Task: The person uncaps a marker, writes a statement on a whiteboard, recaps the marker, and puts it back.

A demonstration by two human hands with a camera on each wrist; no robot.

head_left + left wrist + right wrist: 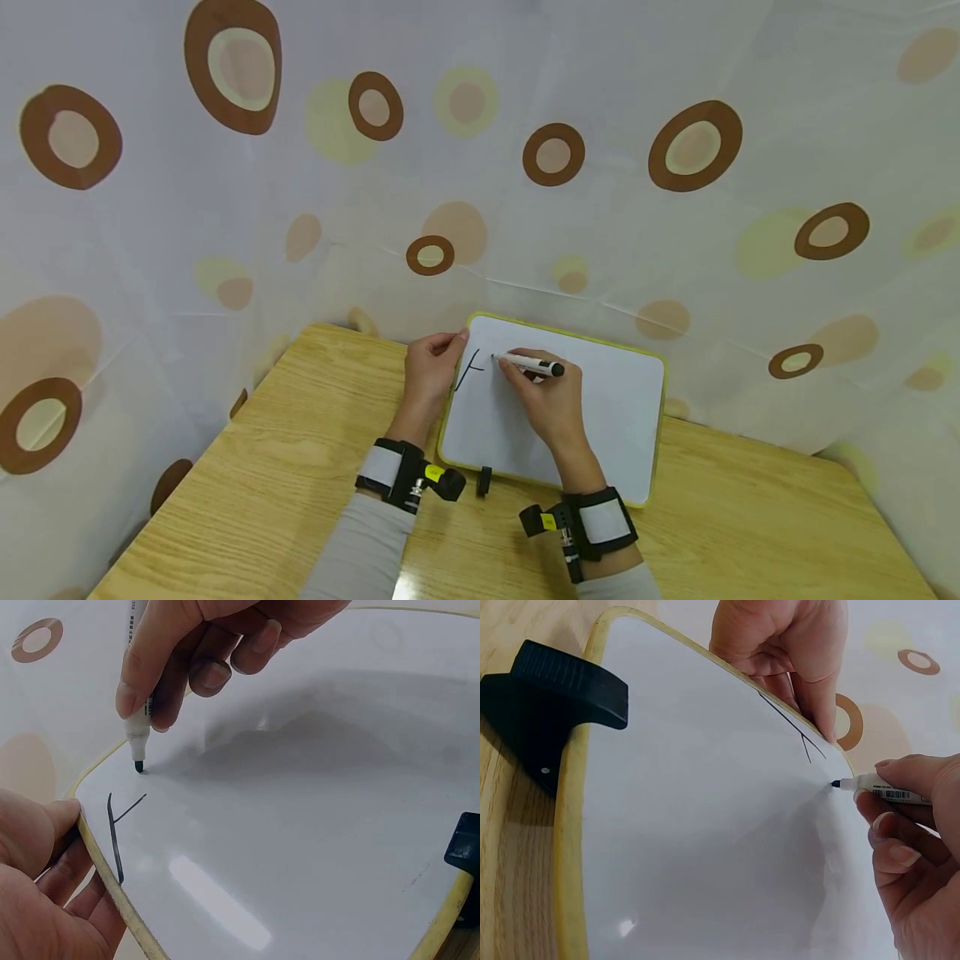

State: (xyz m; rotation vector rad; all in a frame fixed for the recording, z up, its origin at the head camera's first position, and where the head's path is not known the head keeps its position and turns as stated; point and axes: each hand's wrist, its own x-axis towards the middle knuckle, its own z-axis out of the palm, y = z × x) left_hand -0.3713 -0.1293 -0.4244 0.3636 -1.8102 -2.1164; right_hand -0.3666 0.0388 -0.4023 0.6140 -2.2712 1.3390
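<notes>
Grey sleeves (363, 546), black wristbands (408, 468)

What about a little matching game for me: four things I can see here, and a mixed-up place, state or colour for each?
Things:
1. Whiteboard marker
2. Whiteboard frame
3. Left grip
4. Clip

Descriptions:
A. Holding the whiteboard by its left edge
B. Black, fitted over the edge nearest the person
C. Pinched in the right grip
D. Yellow

Pairs: 1-C, 2-D, 3-A, 4-B
</notes>
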